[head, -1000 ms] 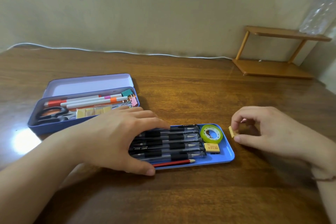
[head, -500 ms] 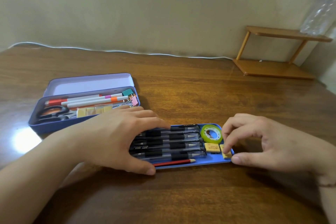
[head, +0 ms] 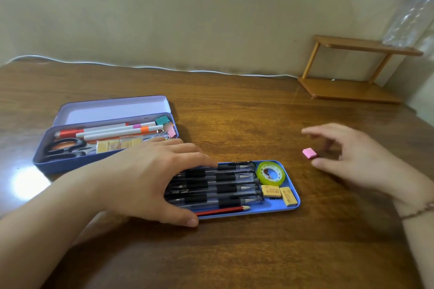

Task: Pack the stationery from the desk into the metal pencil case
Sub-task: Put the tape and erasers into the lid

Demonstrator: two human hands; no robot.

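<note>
A blue metal tray [head: 296, 204] lies on the desk with several black pens [head: 234, 182], a red pencil [head: 223, 210], a green tape roll [head: 270, 172] and two yellow erasers [head: 271, 191] [head: 288, 196]. My left hand [head: 150, 178] rests flat on the pens and the tray's left part. A small pink eraser [head: 309, 153] sits on the desk right of the tray. My right hand [head: 352, 155] hovers just right of it, fingers apart, holding nothing. The open purple pencil case [head: 70, 162] at the left holds markers, scissors, clips and yellow erasers.
A small wooden shelf [head: 352, 87] stands at the back right against the wall with a plastic bottle [head: 408, 14] on it. A white cable [head: 150, 67] runs along the desk's far edge. Bare wooden desk surrounds the tray.
My right hand carried a yellow eraser into the tray's right end, let it go, then moved up and right to beside the pink eraser. My left hand stayed put.
</note>
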